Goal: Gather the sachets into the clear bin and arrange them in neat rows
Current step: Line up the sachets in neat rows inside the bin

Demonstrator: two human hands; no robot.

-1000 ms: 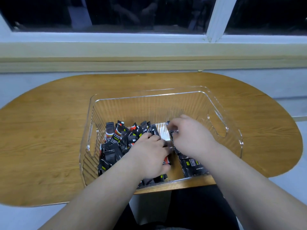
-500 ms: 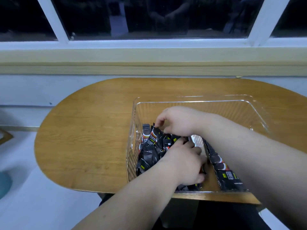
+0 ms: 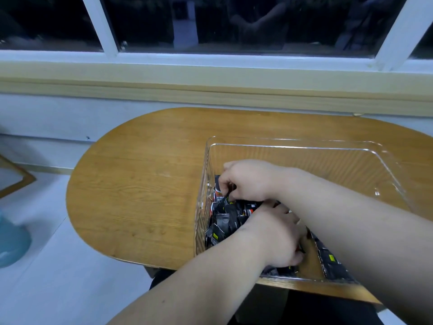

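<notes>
So the clear bin (image 3: pixel 304 146) sat on the right half of the wooden surface (image 3: pixel 140 195) by the window (image 3: pixel 234 19), and both hands were down inside it. Most of the black sachets (image 3: pixel 226 221) were jumbled in a heap against the bin's left wall, with a few more lying flat along the front right. The right hand (image 3: pixel 248 181) was crossed over to the far-left end of the heap, fingers curled, pinching the top of a sachet (image 3: pixel 219 192) standing there. The left hand (image 3: pixel 278 238) sat just nearer, fingers bent down onto the heap and partly hidden under the right forearm, so I honestly couldn't tell if it gripped anything.
</notes>
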